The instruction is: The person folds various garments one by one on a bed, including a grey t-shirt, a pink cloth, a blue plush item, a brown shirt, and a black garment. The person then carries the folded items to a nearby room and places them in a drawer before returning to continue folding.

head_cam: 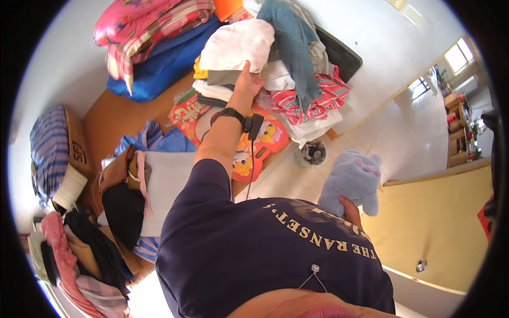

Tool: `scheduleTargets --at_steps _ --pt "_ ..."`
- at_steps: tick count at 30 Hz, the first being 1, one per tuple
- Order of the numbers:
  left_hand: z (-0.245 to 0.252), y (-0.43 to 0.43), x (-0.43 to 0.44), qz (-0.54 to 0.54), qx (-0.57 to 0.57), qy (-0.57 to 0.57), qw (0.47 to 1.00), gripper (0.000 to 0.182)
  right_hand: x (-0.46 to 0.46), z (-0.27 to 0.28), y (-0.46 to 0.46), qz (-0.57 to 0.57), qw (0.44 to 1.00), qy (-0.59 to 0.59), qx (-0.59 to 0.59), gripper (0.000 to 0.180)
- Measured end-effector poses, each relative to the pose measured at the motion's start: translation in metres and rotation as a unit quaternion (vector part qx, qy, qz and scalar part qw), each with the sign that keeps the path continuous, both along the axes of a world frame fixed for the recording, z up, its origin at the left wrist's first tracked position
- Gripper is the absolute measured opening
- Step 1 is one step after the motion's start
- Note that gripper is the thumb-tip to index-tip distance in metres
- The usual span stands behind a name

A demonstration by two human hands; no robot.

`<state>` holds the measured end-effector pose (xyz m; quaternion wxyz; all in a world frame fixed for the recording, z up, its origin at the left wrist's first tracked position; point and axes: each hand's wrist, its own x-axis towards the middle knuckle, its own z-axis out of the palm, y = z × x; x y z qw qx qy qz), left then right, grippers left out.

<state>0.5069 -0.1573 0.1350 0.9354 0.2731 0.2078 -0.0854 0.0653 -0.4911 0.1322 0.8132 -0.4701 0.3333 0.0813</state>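
Observation:
My left hand (249,82), with a black watch on its wrist, is at the near edge of a white folded cloth (236,45). Its thumb lies over the cloth's edge and some fingers are hidden. Beneath the cloth is a stack of folded clothes (214,90) in grey, yellow, white and black. Off to the right, my right hand (350,211) holds a light blue plush toy (350,181) with a pink bow, close to my body. An orange-red cartoon-printed bag or sheet (270,137) lies under and in front of the stack.
Blue jeans (296,51) and red striped cloth (310,105) lie right of the stack. Folded quilts (155,43) stand at the back left. More clothes (91,254) and a striped bundle (49,147) are at left. A waste bin (313,153) stands on the floor by the wooden surface (107,115).

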Motion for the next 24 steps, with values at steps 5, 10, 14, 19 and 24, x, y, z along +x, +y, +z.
scheduleTargets --at_steps 5,10,14,19,24 --pt "0.021 -0.009 0.042 0.109 -0.04 0.014 0.993 0.049 -0.026 -0.018 -0.025 -0.107 0.988 0.03 0.109 0.031" --pt "0.052 -0.006 0.052 0.082 0.022 0.079 0.993 0.054 -0.035 -0.034 -0.044 -0.112 0.979 0.032 0.167 0.032" --pt "0.051 -0.011 0.061 0.066 0.046 0.06 0.995 0.054 -0.037 -0.043 -0.051 -0.111 0.985 0.028 0.125 0.032" --pt "0.045 0.0 0.084 0.119 0.03 0.053 0.991 0.053 -0.036 -0.044 -0.05 -0.105 0.986 0.014 0.129 0.032" --pt "0.073 0.023 0.1 0.107 -0.014 -0.171 0.979 0.033 -0.032 -0.038 -0.047 -0.106 0.988 0.006 0.109 0.033"
